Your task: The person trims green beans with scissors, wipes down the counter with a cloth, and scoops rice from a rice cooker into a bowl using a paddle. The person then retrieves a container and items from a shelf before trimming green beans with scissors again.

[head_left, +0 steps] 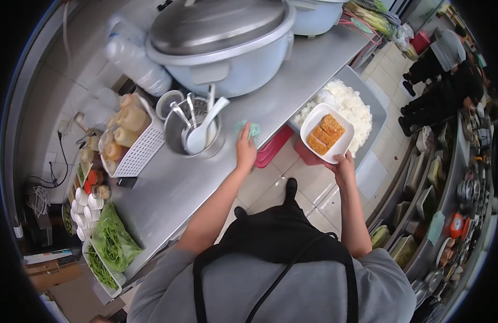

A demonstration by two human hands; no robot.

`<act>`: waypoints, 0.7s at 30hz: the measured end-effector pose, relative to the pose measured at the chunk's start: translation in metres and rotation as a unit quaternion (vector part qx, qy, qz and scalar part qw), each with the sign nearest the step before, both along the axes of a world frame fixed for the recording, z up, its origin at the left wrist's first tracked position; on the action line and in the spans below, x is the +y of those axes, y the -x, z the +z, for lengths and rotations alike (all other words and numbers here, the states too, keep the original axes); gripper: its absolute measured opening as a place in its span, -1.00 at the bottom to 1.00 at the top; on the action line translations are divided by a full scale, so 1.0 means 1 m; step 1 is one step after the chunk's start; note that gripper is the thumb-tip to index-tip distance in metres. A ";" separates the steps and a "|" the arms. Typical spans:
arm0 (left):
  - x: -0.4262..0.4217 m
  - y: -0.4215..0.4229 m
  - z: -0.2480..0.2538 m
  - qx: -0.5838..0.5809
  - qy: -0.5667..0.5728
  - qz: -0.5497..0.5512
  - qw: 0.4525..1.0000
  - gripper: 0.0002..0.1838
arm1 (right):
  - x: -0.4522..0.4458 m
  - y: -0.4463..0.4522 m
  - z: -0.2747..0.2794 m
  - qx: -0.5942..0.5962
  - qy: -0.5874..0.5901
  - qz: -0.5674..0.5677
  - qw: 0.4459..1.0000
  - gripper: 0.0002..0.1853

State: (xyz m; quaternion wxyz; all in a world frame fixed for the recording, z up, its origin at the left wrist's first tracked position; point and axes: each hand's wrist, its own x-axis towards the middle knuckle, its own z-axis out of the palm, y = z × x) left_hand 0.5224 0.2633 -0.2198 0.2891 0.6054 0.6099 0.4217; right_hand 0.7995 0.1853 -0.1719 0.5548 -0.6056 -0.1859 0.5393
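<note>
- The person's right hand grips the near rim of a white dish, fingers closed on its edge.
- In that dish lies a golden, crumbed cutlet, cut into pieces.
- I see the left hand at the near edge of the bench, fingers stretched over a pale green cloth; whether they grip it or only press on it, I cannot tell.
- Just behind the dish, from where I look, a grey tub holds a heap of white rice, partly hidden by the dish.
- Near the left hand, on the bench, a steel pot holds several metal-handled utensils and a white paddle.
- Past the pot sits a big pale blue cooker with a steel lid on top.
- To the left of the pot, a white perforated basket carries squeeze bottles.
- Farther along the bench, stacked white cups stand beside a clear bag of greens.
- Well off to the right, two people in dark trousers stand near a row of food trays.
</note>
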 end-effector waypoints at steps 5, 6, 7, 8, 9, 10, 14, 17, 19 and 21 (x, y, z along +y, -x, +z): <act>0.037 -0.039 0.071 -0.105 -0.040 -0.003 0.994 -0.51 | 0.022 -0.077 0.007 -0.022 0.002 0.021 1.000 -0.49; 0.039 -0.027 0.066 -0.027 -0.049 0.013 0.998 -0.52 | 0.026 -0.092 0.006 -0.029 0.006 0.019 0.999 -0.49; 0.040 -0.014 0.054 0.052 -0.057 0.029 0.997 -0.54 | 0.030 -0.106 0.007 -0.023 0.008 0.021 0.999 -0.49; 0.038 -0.007 0.037 0.057 -0.055 0.031 0.996 -0.54 | 0.034 -0.119 0.009 -0.027 0.010 0.015 0.999 -0.51; 0.036 -0.001 0.015 0.195 0.020 0.071 0.978 -0.54 | 0.039 -0.131 0.010 -0.030 0.013 0.010 0.999 -0.53; 0.036 -0.002 -0.001 0.327 0.096 0.109 0.934 -0.53 | 0.044 -0.143 0.011 -0.033 0.008 0.016 0.999 -0.51; 0.054 -0.021 -0.023 0.351 0.106 0.145 0.919 -0.51 | 0.058 -0.182 0.001 -0.039 0.003 -0.006 0.999 -0.48; 0.060 -0.030 -0.017 0.309 0.065 0.120 0.941 -0.54 | 0.064 -0.199 0.001 -0.046 0.005 0.002 0.999 -0.48; 0.056 -0.032 -0.011 0.296 0.057 0.004 0.953 -0.56 | 0.069 -0.203 0.002 -0.048 0.007 0.015 0.999 -0.49; 0.035 -0.045 -0.001 0.285 0.058 -0.067 0.954 -0.55 | 0.074 -0.201 0.002 -0.055 0.004 0.046 0.997 -0.49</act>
